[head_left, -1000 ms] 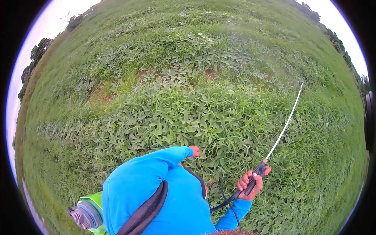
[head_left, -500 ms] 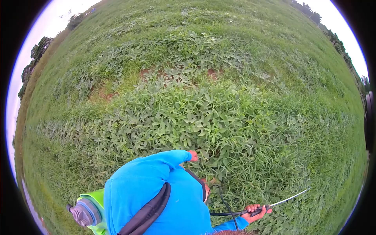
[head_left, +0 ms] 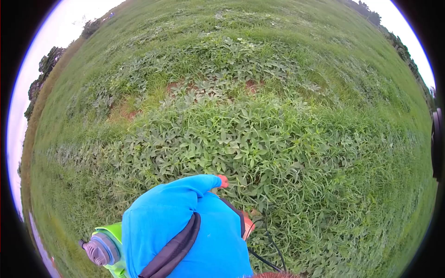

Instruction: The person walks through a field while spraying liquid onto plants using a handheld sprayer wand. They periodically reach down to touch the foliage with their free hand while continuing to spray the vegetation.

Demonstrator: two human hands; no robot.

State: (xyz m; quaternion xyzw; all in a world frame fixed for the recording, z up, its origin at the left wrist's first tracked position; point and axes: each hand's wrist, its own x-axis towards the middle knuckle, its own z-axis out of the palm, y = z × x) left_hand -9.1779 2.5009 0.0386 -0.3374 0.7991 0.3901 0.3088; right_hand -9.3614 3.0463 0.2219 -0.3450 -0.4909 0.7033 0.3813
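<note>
My left hand (head_left: 223, 181) reaches out from a blue sleeve (head_left: 194, 185) over the leafy plants (head_left: 241, 148). Its fingers look curled closed, and whatever they hold is too small or hidden to make out. My right hand is out of view below the bottom edge, and the wand is out of view too. A black hose (head_left: 276, 250) loops in front of my body. On my back sits a bright green tank (head_left: 113, 230) with a grey ribbed cap (head_left: 101, 249). A dark strap (head_left: 176, 248) crosses my blue shirt.
Low broad-leaved plants mixed with tall grass (head_left: 361, 185) surround me. Patches of reddish bare soil (head_left: 254, 86) show between the rows. Trees (head_left: 46, 65) line the far left edge, with a pale strip of ground (head_left: 39, 241) at lower left.
My right hand, closed on a spray wand half a second ago, has dropped out of view with it. My left hand has shifted slightly left and the hose has swung.
</note>
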